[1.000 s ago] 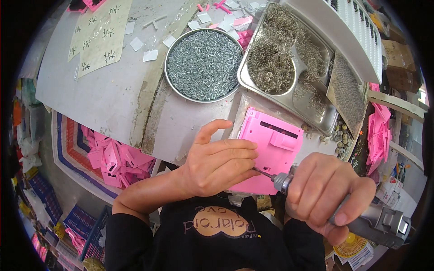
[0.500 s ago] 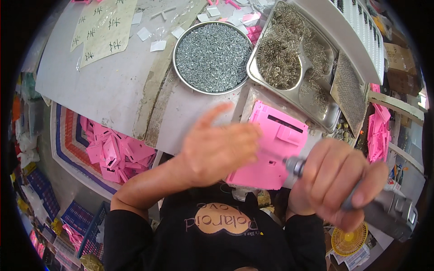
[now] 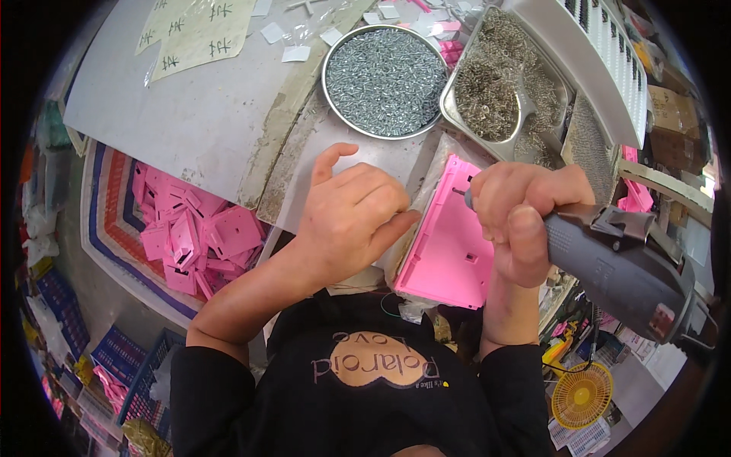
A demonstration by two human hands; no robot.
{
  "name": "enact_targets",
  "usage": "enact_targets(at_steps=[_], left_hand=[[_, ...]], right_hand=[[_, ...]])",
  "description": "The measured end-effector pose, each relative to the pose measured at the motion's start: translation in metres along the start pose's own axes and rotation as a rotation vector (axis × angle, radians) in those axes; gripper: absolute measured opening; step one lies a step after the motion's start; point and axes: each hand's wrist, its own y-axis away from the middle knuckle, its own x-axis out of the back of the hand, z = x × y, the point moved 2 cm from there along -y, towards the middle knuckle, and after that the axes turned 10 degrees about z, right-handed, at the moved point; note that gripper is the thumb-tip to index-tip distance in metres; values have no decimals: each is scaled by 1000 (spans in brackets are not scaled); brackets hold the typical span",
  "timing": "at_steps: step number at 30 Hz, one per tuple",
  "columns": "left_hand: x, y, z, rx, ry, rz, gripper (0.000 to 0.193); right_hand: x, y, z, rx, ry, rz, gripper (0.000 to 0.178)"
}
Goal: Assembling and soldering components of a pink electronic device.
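My right hand (image 3: 525, 206) is wrapped round a grey power screwdriver (image 3: 609, 255), held tilted over the pink plastic panel (image 3: 445, 255). The tool's tip is near the panel's upper part; whether it touches cannot be told. My left hand (image 3: 354, 217) is beside the panel's left edge, thumb and index finger close together and little finger stuck out. Anything between those fingertips is hidden or too small to make out. Beyond the panel stand a round metal tray (image 3: 384, 135) of small silvery screws and a steel tray (image 3: 449, 103) of small metal springs.
At the left, a striped bag (image 3: 114, 221) holds a heap of pink plastic parts (image 3: 186, 236). A handwritten paper sheet (image 3: 198, 38) lies on the table (image 3: 190, 129). White strips with dark pieces (image 3: 609, 68) stand far right. A yellow basket (image 3: 582, 394) is at the lower right.
My right hand and the screwdriver have moved up and left over the panel. My left hand has drawn back left off the panel, its fingers now curled. The whole view has shifted slightly.
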Motion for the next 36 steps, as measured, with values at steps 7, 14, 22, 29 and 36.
enact_targets(at_steps=[7,14,22,29,36], left_hand=[[-12,-7,12,-104,77,5,21],[-11,-2,24,-116,105,-11,22],[-4,-26,4,-158,114,-203,22],[-9,-66,-69,-115,-511,-60,15],[-7,-66,-57,-155,-519,-52,21]], right_hand=[[6,-6,-11,101,-99,-89,27],[-3,4,-42,224,-134,-248,26],[1,25,-42,126,-193,-142,36],[-7,49,-38,14,-186,-94,33],[-17,58,-27,-25,-143,-108,27]])
